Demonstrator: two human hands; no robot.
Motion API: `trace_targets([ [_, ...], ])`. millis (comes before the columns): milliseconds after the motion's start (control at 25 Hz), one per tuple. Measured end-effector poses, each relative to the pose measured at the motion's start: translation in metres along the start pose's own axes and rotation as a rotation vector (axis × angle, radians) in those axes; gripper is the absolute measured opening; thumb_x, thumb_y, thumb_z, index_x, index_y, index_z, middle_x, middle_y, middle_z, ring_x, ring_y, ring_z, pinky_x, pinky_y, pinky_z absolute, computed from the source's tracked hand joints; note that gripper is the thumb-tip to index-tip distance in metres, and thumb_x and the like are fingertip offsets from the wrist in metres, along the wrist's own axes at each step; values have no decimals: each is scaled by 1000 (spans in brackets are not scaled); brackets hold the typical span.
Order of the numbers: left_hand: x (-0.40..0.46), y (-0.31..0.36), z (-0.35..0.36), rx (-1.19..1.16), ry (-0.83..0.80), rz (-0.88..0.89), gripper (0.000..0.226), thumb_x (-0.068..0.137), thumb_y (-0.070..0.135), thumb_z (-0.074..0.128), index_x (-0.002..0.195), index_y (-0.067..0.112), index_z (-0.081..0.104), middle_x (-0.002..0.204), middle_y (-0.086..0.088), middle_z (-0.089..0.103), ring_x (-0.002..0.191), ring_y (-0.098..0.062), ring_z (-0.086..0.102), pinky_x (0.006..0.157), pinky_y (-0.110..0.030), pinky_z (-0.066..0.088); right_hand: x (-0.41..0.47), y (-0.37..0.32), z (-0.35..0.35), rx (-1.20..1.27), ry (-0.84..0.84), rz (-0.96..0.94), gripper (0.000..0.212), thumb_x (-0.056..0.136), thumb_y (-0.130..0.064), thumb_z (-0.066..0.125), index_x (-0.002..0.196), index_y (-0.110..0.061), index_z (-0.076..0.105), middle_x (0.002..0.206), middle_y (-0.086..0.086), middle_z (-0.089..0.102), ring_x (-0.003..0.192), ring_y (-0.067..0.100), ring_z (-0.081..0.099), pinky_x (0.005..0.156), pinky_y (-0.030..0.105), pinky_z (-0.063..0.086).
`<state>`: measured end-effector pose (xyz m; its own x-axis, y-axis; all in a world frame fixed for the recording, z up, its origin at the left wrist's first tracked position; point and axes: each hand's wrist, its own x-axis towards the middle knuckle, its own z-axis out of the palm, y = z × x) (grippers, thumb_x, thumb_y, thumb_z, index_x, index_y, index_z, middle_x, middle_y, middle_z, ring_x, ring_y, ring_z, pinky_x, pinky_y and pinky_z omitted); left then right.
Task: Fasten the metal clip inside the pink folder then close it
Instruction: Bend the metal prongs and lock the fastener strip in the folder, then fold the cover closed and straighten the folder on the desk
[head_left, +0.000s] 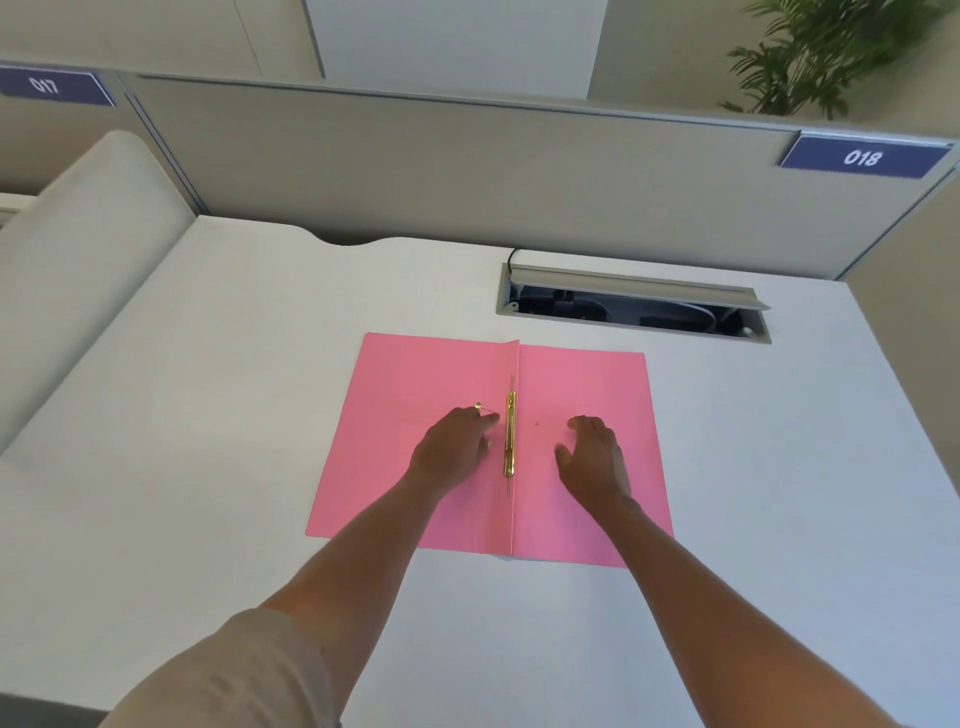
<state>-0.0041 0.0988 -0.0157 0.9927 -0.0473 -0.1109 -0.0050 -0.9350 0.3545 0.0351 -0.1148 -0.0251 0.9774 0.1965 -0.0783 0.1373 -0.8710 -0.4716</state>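
Observation:
A pink folder (582, 384) lies open and flat on the white desk. Along its centre fold runs a gold metal clip (510, 434) with thin prongs sticking out at both ends. My left hand (454, 447) rests on the left flap, its fingertips right beside the clip's upper half; whether they touch it is unclear. A ring shows on one finger. My right hand (592, 457) hovers over the right flap, fingers curled and apart, a short way from the clip and holding nothing.
An open cable tray (634, 306) with cords inside is set into the white desk (208, 415) behind the folder. A grey partition (415, 166) with a "018" label (862, 157) bounds the back. A plant (826, 52) stands beyond.

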Motion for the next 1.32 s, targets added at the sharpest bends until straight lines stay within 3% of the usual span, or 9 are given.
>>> trace_targets([
  [120, -5, -16, 1, 76, 87, -7, 46, 93, 16, 53, 139, 19, 51, 137, -5, 53, 130, -26, 45, 101, -37, 43, 6, 3, 6, -149, -10, -47, 60, 95, -31, 55, 145, -4, 36, 155, 15, 36, 146, 34, 28, 121, 43, 17],
  [240, -15, -37, 2, 136, 98, -80, 52, 96, 24, 52, 147, 18, 40, 156, -7, 34, 145, -29, 29, 118, -40, 29, 15, 15, 10, -231, -62, -64, 75, 99, -44, 40, 156, -6, 8, 166, 12, 3, 153, 30, 0, 121, 42, -2],
  [400, -26, -61, 1, 124, 119, -174, 65, 98, 29, 50, 156, 20, 20, 164, -8, 16, 150, -29, 18, 121, -43, 25, 17, 29, 24, -257, -110, -83, 76, 101, -50, 26, 156, -7, -4, 166, 12, -7, 153, 27, -9, 125, 45, 1],
  [560, -31, -77, -1, 99, 134, -284, 63, 99, 34, 48, 155, 17, 24, 164, -10, 15, 150, -32, 17, 121, -45, 21, 15, 32, 31, -307, -60, -81, 79, 95, -57, 10, 156, -10, -1, 166, 9, -2, 153, 26, -5, 124, 43, 1],
  [800, -28, -94, -15, 102, 148, -496, 51, 99, 45, 42, 147, 29, 39, 162, -10, 16, 145, -33, 23, 118, -45, 24, 16, 35, 35, -328, -10, -106, 78, 96, -57, 13, 156, -8, 4, 166, 11, 6, 153, 28, 2, 124, 45, 8],
  [1000, -29, -102, -25, 148, 87, -666, 54, 98, 52, 35, 148, 33, 31, 155, -16, 19, 125, -37, 39, 100, -46, 36, 16, 35, 37, -327, 1, -106, 78, 96, -56, 16, 156, -8, 7, 165, 12, 10, 153, 28, 5, 124, 46, 9],
  [1200, -9, -94, -38, -89, 89, -883, 65, 98, 52, 34, 154, 24, 17, 143, -16, 29, 118, -40, 40, 97, -47, 33, 19, 36, 38, -325, 5, -109, 78, 96, -57, 16, 156, -7, 11, 164, 13, 14, 152, 29, 9, 124, 46, 11],
  [1320, -3, -101, -47, -166, 79, -949, 62, 98, 49, 36, 150, 20, 23, 137, -16, 33, 117, -41, 44, 97, -47, 33, 17, 34, 39, -321, 14, -109, 78, 96, -57, 16, 156, -7, 11, 165, 12, 13, 152, 29, 9, 124, 45, 9],
])
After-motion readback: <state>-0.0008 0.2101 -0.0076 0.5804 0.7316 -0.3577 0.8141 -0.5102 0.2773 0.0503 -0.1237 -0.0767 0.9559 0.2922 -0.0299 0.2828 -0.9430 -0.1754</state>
